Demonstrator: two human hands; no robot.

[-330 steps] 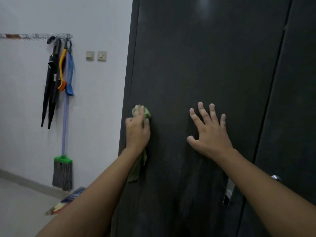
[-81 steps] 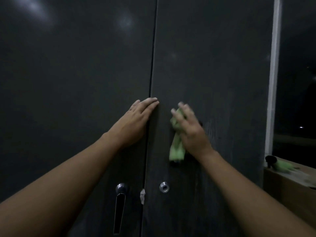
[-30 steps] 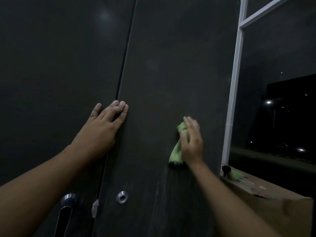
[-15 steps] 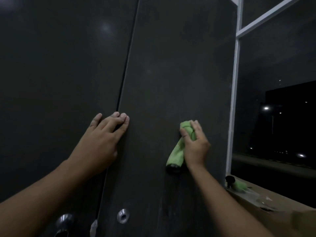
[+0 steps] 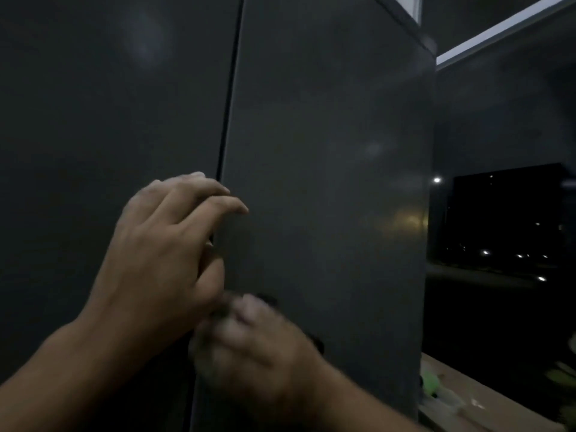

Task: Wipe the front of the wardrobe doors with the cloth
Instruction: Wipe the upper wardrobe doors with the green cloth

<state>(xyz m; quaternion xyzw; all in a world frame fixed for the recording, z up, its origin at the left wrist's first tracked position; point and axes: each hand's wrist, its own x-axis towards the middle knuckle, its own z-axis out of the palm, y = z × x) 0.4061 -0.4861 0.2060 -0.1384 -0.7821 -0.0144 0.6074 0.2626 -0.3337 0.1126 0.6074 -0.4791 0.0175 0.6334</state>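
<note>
Two dark wardrobe doors fill the view, the left door (image 5: 109,120) and the right door (image 5: 327,151), meeting at a vertical seam. My left hand (image 5: 165,251) rests at the seam with its fingers loosely bent and holds nothing. My right hand (image 5: 258,350) is blurred by motion, low on the right door just below and right of the left hand. The green cloth (image 5: 223,321) is almost wholly hidden under that hand; only a dull greenish smear shows by the fingertips.
The wardrobe's right edge borders a white-framed window (image 5: 498,213) with night lights outside. Below it is a brown ledge or box (image 5: 467,400) with a small green object (image 5: 431,380) on it.
My right hand with the cloth has swept left and down across the right door, ending close to my left hand. My left fingers have curled up off the door. The view has tilted upward.
</note>
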